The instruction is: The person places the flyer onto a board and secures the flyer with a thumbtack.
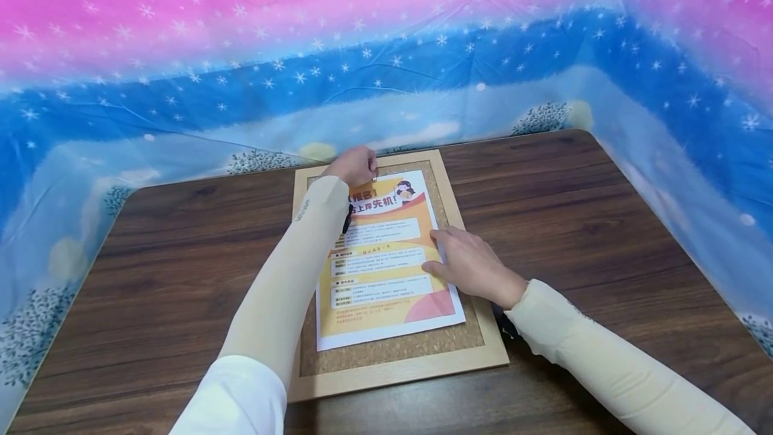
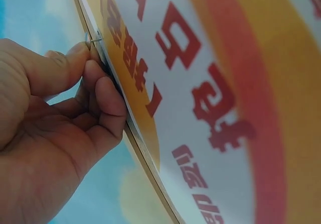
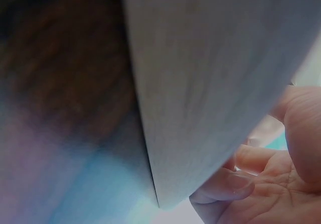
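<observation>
A yellow and white printed poster (image 1: 377,297) lies on a cork board (image 1: 401,346) with a light wooden frame (image 1: 404,376). At the board's top edge, my left hand (image 1: 353,165) pinches a small pin (image 2: 95,40) between thumb and forefinger; its thin metal shaft meets the poster's upper margin. The pin's head is mostly hidden by the fingertips. My right hand (image 1: 470,264) rests at the poster's right side, thumb and fingers spread loosely over its edge. In the right wrist view, the frame's side fills the middle, with the right palm (image 3: 281,191) beside it.
The board lies on a dark brown wooden table (image 1: 181,274). Behind and around the table hangs a pink and blue cloth (image 1: 386,52) with snowflakes. My left forearm crosses over the board's left side.
</observation>
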`<action>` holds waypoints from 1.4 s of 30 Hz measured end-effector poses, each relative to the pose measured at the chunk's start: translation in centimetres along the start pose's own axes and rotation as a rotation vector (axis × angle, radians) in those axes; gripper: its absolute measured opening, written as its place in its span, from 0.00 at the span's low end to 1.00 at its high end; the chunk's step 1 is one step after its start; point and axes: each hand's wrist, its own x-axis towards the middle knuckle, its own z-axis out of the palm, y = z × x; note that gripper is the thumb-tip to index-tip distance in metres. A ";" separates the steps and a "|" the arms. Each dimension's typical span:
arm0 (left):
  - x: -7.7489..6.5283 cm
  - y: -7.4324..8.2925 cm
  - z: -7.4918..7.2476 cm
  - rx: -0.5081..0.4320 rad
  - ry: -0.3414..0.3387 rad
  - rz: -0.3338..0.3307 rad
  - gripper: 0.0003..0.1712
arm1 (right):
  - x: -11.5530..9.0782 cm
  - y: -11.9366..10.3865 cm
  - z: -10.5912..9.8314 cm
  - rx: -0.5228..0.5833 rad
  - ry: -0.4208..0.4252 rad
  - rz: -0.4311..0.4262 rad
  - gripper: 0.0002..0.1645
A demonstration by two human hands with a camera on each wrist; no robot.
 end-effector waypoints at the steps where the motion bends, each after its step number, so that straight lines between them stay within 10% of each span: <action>1: 0.0 0.1 0.0 0.006 0.003 -0.005 0.09 | 0.0 0.0 0.0 -0.001 -0.001 0.001 0.38; 25: 0.2 0.3 0.5 0.064 0.029 -0.002 0.08 | 0.1 0.1 0.0 -0.010 -0.002 -0.008 0.37; 42: -0.4 -1.6 -0.2 -0.030 -0.028 0.113 0.09 | 0.0 0.0 0.0 -0.008 -0.007 -0.003 0.38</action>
